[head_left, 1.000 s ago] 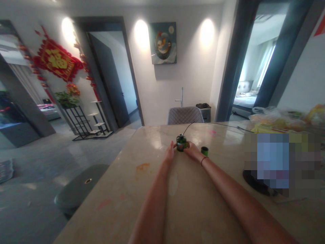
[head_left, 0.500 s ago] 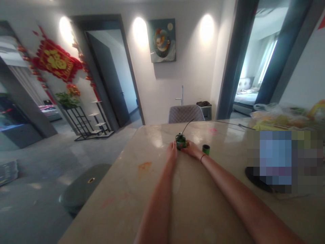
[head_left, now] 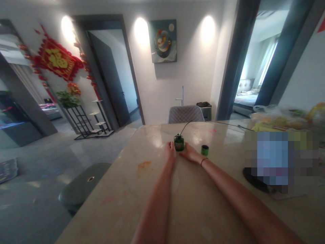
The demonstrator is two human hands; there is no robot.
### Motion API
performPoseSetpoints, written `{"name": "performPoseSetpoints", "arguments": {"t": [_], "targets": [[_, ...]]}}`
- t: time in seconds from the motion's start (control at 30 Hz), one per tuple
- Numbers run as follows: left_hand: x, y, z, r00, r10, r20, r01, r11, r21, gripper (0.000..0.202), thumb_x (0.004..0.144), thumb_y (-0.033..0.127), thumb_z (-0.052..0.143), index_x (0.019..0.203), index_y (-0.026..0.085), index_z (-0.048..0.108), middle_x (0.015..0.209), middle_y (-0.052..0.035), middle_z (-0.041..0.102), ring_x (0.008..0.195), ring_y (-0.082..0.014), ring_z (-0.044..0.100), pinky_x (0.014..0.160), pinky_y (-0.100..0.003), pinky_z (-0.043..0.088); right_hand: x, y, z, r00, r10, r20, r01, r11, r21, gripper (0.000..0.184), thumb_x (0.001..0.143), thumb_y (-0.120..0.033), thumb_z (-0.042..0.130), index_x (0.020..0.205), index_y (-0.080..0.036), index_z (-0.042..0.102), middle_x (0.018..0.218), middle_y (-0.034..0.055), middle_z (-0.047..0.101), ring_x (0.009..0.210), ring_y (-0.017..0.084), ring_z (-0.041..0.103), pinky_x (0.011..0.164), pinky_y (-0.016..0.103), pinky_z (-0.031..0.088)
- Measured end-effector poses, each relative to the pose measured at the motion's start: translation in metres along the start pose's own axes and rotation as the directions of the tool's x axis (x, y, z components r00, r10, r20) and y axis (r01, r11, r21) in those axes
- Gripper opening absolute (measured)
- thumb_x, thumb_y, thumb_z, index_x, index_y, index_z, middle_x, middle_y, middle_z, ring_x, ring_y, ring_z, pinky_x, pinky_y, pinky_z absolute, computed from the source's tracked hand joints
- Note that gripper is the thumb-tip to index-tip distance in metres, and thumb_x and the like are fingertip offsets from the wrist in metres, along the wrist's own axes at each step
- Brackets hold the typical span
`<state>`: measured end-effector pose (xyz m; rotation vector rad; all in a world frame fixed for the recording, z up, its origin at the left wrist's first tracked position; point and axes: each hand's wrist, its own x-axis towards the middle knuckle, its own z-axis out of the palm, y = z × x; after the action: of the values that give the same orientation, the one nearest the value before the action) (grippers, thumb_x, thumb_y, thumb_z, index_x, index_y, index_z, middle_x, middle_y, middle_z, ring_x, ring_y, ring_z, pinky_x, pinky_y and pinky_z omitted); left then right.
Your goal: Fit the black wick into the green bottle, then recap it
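Note:
A small dark green glass bottle stands upright on the table between my two hands. A thin dark strand rises from its narrow neck and leans right. My left hand lies along the bottle's left side, fingers close together against it. On the other side, my right hand, with a thin dark red band at the wrist, has its fingers around the bottle's lower right; some fingertips are hidden. Just right of that hand sits a short green cylinder with a dark top, touched by neither hand.
The glossy beige table bears an orange stain. A thin dark cable runs along its far edge. Plastic bags and a blurred-out object on a black base are at right. A grey chair stands behind; a green stool is at left.
The bottle and both hands have shifted slightly left, and my right hand sits a little lower on the bottle. The view has also moved slightly.

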<state>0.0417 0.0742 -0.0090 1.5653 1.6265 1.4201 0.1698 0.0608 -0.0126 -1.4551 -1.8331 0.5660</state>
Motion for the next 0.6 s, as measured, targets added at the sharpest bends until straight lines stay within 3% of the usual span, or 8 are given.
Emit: {"name": "performPoseSetpoints", "arguments": {"t": [0.13, 0.2, 0.27, 0.33, 0.43, 0.5, 0.6], "targets": [[0.0, 0.006, -0.015, 0.996, 0.059, -0.067, -0.054, 0.996, 0.074, 0.033, 0.083, 0.041, 0.04, 0.09, 0.015, 0.06, 0.086, -0.007, 0.063, 0.078, -0.0166, 0.057, 0.071, -0.027, 0.042, -0.015, 0.0, -0.01, 0.992, 0.098, -0.085, -0.11, 0.984, -0.142, 0.073, 0.074, -0.024, 0.053, 0.135, 0.002, 0.021, 0.111, 0.0206, 0.056, 0.099, 0.024, 0.055, 0.086, 0.033, 0.042], [0.002, 0.011, -0.029, 0.977, 0.204, 0.053, -0.211, 0.943, 0.256, 0.032, 0.083, 0.042, 0.042, 0.092, 0.019, 0.061, 0.076, -0.0036, 0.063, 0.071, -0.0151, 0.057, 0.067, -0.025, 0.041, -0.023, 0.003, -0.016, 0.995, 0.066, -0.078, -0.082, 0.973, -0.216, 0.076, 0.077, -0.018, 0.046, 0.138, 0.002, 0.005, 0.101, 0.0174, 0.06, 0.088, 0.021, 0.058, 0.079, 0.031, 0.045], [0.005, 0.016, -0.044, 0.94, 0.285, 0.185, -0.337, 0.853, 0.399, 0.034, 0.083, 0.038, 0.043, 0.11, 0.022, 0.055, 0.073, -0.0016, 0.063, 0.069, -0.0146, 0.057, 0.066, -0.024, 0.04, -0.033, 0.004, -0.02, 0.998, -0.046, -0.043, 0.026, 0.923, -0.384, 0.077, 0.076, -0.009, 0.04, 0.139, -0.004, -0.004, 0.097, 0.0137, 0.061, 0.081, 0.019, 0.059, 0.074, 0.03, 0.046], [0.007, 0.019, -0.06, 0.906, 0.315, 0.283, -0.419, 0.76, 0.497, 0.049, 0.084, 0.033, 0.042, 0.132, 0.023, 0.034, 0.076, -0.0013, 0.063, 0.069, -0.0148, 0.058, 0.065, -0.023, 0.04, -0.043, 0.004, -0.022, 0.988, -0.149, 0.029, 0.137, 0.793, -0.593, 0.075, 0.076, -0.002, 0.035, 0.141, -0.011, -0.002, 0.095, 0.0119, 0.06, 0.078, 0.019, 0.059, 0.07, 0.03, 0.046], [0.002, 0.02, -0.081, 0.819, 0.311, 0.482, -0.563, 0.6, 0.568, 0.062, 0.085, 0.026, 0.039, 0.141, 0.024, 0.012, 0.081, -0.0036, 0.064, 0.071, -0.0165, 0.06, 0.067, -0.025, 0.04, -0.057, 0.001, -0.027, 0.964, -0.204, 0.171, 0.262, 0.616, -0.743, 0.072, 0.078, -0.001, 0.032, 0.142, -0.019, 0.005, 0.09, 0.0105, 0.059, 0.074, 0.019, 0.059, 0.064, 0.03, 0.044], [-0.006, 0.017, -0.092, 0.76, 0.257, 0.597, -0.627, 0.532, 0.569, 0.064, 0.084, 0.021, 0.038, 0.141, 0.024, 0.01, 0.083, -0.0049, 0.064, 0.073, -0.0174, 0.06, 0.069, -0.026, 0.041, -0.063, 0.001, -0.032, 0.949, -0.212, 0.233, 0.314, 0.59, -0.744, 0.073, 0.079, -0.001, 0.033, 0.142, -0.023, 0.005, 0.088, 0.009, 0.058, 0.07, 0.018, 0.058, 0.061, 0.028, 0.043], [-0.022, 0.011, -0.105, 0.709, 0.195, 0.678, -0.66, 0.523, 0.54, 0.065, 0.083, 0.018, 0.036, 0.141, 0.024, 0.008, 0.088, -0.0054, 0.064, 0.077, -0.0173, 0.061, 0.071, -0.025, 0.041, -0.067, 0.006, -0.04, 0.937, -0.209, 0.281, 0.35, 0.596, -0.722, 0.074, 0.079, -0.001, 0.033, 0.141, -0.029, 0.004, 0.086, 0.0066, 0.057, 0.067, 0.017, 0.058, 0.059, 0.026, 0.04]]}}
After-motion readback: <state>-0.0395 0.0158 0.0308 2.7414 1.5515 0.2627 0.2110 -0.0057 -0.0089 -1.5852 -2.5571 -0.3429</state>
